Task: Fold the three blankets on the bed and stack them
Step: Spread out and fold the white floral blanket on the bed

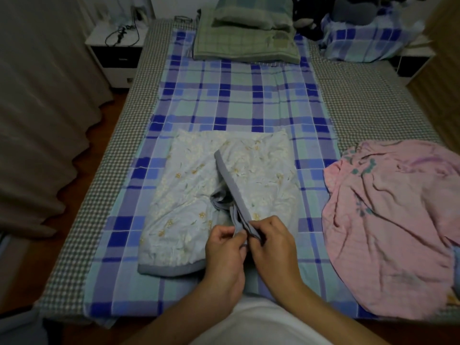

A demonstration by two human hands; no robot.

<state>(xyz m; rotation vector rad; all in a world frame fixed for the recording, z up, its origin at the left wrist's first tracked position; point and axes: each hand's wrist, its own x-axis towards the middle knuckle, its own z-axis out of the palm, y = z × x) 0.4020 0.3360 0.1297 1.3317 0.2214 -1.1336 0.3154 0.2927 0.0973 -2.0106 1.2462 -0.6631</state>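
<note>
— While both hands meet over the near edge of the bed [368, 103], what do they hold?

— The left hand [225, 247] and the right hand [270, 241] are touching each other, and each has its grip closed on the grey border [230, 181] of the floral blanket [184, 195]. The border rises from the cloth as a lifted strip that runs away from the hands.

— Where is this blanket?

— It lies partly folded in the middle of the bed, on top of the blue plaid blanket [236, 100], which is spread flat under it.

— And the third one?

— The pink blanket [388, 220] is on the right side, crumpled in a heap, just beside the plaid one and apart from the floral one.

— Is something at the far end?

— A green pillow [246, 38] rests at the head of the bed, and a white nightstand [115, 56] stands to the left of it.
</note>
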